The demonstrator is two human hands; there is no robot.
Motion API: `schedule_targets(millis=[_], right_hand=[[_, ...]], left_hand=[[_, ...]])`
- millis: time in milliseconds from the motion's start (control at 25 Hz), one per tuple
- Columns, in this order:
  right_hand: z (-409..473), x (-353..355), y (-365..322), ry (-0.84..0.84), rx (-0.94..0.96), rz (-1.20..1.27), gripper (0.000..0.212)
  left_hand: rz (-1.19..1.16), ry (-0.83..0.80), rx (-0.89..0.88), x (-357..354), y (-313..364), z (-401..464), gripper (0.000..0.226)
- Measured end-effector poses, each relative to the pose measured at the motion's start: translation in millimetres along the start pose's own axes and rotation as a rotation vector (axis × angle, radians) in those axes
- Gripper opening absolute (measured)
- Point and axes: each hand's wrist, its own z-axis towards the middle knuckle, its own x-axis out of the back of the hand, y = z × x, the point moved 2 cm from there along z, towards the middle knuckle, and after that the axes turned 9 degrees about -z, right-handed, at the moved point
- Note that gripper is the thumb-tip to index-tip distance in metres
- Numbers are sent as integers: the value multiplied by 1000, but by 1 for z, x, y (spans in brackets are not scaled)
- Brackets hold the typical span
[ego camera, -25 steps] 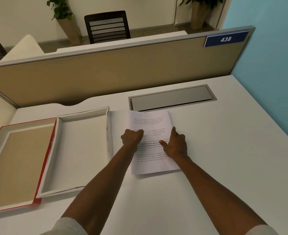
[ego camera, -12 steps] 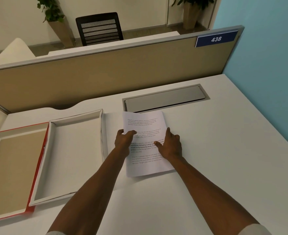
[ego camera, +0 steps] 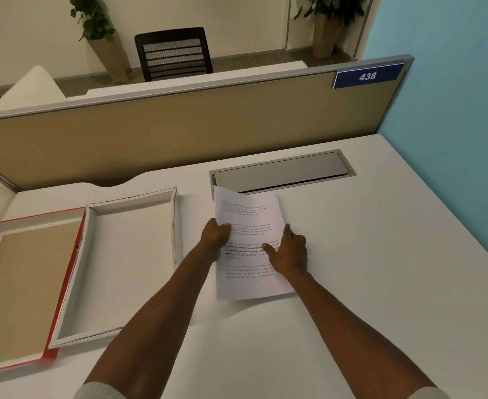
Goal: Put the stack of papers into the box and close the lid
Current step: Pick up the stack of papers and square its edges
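A stack of printed white papers (ego camera: 248,214) lies on the white desk, its far left corner lifted off the surface. My left hand (ego camera: 215,236) grips the stack's left edge, thumb on top. My right hand (ego camera: 290,253) presses on the right side, thumb pointing left across the text. Left of the papers sits a shallow white box (ego camera: 174,226), open and with nothing inside. Further left lies its red-edged lid (ego camera: 73,272), turned inside up, its beige inner face showing.
A grey cable hatch (ego camera: 280,171) is set into the desk just behind the papers. A tan partition (ego camera: 179,128) with a blue 438 sign (ego camera: 367,76) borders the desk's far side. A blue wall (ego camera: 453,110) stands at the right.
My left hand has closed on the papers' left edge and raised it, so the far left corner now curls up. My right hand stays pressed on the stack.
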Motion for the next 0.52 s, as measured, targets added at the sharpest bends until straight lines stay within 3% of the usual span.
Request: schedule_targets(millis=[160,280,360,520], right_hand=[[9,25,11,104,-115,329,72],[16,39,14,-140,-202,739,72],[17,48,11,-302,-190,1015,58],[7,64,3,-48,-187,982,37]], left_hand=[[-37,-64,-182,6,-6,-20,31],[-93,-150,-294,12,-10,-38,25],[-109,-177,-339,13,-10,-49,26],[-43,-158,-419,10,2,-71,49]])
